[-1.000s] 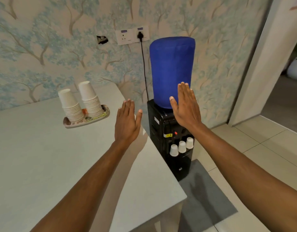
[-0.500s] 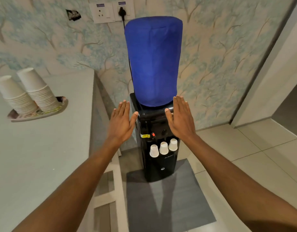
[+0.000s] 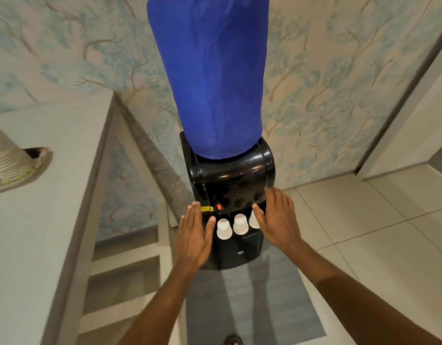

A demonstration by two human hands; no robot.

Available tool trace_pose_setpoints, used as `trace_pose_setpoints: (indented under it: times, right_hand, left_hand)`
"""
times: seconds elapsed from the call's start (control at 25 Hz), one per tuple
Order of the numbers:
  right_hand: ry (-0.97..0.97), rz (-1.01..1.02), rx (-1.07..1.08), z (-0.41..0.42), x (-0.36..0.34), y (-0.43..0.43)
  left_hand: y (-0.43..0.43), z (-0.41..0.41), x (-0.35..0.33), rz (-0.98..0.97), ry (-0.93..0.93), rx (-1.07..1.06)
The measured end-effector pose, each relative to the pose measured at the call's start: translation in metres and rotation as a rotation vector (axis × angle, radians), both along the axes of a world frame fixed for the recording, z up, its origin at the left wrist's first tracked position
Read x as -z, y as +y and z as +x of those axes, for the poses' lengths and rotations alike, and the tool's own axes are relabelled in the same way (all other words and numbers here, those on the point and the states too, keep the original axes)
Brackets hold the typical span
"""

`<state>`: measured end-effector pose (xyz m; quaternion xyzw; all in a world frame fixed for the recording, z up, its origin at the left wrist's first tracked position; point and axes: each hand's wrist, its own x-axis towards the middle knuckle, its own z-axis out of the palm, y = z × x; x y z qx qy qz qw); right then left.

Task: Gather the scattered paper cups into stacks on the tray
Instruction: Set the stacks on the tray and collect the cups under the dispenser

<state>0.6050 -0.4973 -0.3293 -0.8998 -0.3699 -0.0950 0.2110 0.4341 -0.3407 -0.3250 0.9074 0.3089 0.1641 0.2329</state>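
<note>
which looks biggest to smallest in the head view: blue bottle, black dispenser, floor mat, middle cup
1. blue bottle
2. black dispenser and floor mat: they look about alike, so I leave them unranked
3. middle cup

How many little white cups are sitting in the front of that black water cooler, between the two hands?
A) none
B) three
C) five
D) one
B: three white cups stand side by side in the front recess of the black water cooler, the rightmost partly hidden behind the thumb of the right hand.
</note>
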Motion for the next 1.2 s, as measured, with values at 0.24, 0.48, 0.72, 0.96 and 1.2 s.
trace_pose_setpoints:
  times: [0.24,0.48,0.72,0.96,1.2]
  right_hand:
    - [0.151,-0.237,0.018,0.060,0.120,0.028]
    - [0.186,-0.448,-0.050,0.105,0.226,0.069]
    - [0.127,-0.515,-0.050,0.125,0.280,0.081]
    - [0.186,-0.398,-0.008,0.132,0.297,0.089]
    - [0.290,-0.206,0.060,0.118,0.268,0.071]
  left_hand:
    - [0.007,0.037,0.122,-0.155,0.101,0.003]
    - [0.020,0.062,0.228,-0.268,0.192,-0.028]
    - [0.007,0.069,0.281,-0.444,0.245,-0.101]
    - [-0.002,0.071,0.301,-0.633,0.319,-0.103]
    - [-0.002,0.085,0.302,-0.905,0.133,-0.223]
